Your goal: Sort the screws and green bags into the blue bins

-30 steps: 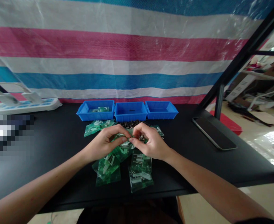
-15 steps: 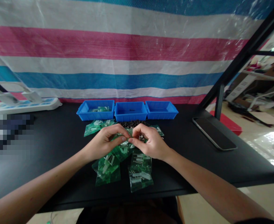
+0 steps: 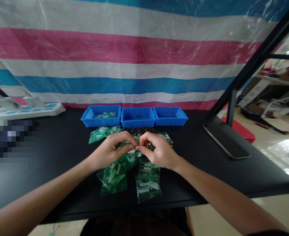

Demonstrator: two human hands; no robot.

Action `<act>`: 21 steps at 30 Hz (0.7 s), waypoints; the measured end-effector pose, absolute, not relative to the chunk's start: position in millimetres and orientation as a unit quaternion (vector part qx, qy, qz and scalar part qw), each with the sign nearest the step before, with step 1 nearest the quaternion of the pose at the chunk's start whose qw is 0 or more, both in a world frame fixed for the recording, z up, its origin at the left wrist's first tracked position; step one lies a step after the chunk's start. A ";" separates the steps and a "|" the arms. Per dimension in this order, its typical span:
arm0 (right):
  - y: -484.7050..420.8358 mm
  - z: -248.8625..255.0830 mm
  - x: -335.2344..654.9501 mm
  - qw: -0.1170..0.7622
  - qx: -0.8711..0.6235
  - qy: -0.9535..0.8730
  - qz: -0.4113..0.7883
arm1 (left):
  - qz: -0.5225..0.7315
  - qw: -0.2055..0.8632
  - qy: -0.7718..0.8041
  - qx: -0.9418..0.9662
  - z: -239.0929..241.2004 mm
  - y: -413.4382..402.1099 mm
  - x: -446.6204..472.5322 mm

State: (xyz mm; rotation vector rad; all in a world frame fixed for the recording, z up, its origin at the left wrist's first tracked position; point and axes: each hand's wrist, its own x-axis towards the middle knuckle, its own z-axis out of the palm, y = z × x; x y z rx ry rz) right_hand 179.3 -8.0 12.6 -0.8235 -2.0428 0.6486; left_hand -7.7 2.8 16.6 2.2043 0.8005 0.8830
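Note:
My left hand (image 3: 114, 149) and my right hand (image 3: 157, 149) meet over the middle of the black table, fingertips nearly touching. Each is closed in a pinch between thumb and index finger; whatever lies between the tips is too small to make out. Beneath and around them spread green-tinted clear plastic bags (image 3: 113, 180) with white and metallic pieces inside. Another such bag (image 3: 148, 186) lies nearer the front edge. Behind my fingers is a pile of small dark screw-like parts (image 3: 141, 130). Shiny metal bits (image 3: 149, 145) show through the curl of my right hand.
Three blue trays stand in a row at the back: the left tray (image 3: 89, 122) holds green bags, the middle tray (image 3: 138, 124) one small dark piece, beside the right tray (image 3: 171, 122). A phone (image 3: 226, 141) lies right. A white power strip (image 3: 52, 109) sits far left.
My fingertips have shifted very slightly while both hands keep their pinch in the same place. The bags, trays and pile stay as they were.

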 end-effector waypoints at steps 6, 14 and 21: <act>-6.4 9.2 178.3 0.436 -0.328 -0.794 0.268 | 0.346 0.317 0.316 0.825 16.4 2.3 -9.4; -4.3 13.9 183.3 0.419 -0.308 -0.804 0.288 | 0.351 0.316 0.336 0.815 18.9 3.6 -9.2; -3.8 12.2 182.2 0.409 -0.313 -0.816 0.262 | 0.329 0.217 0.311 0.865 17.6 1.8 -11.0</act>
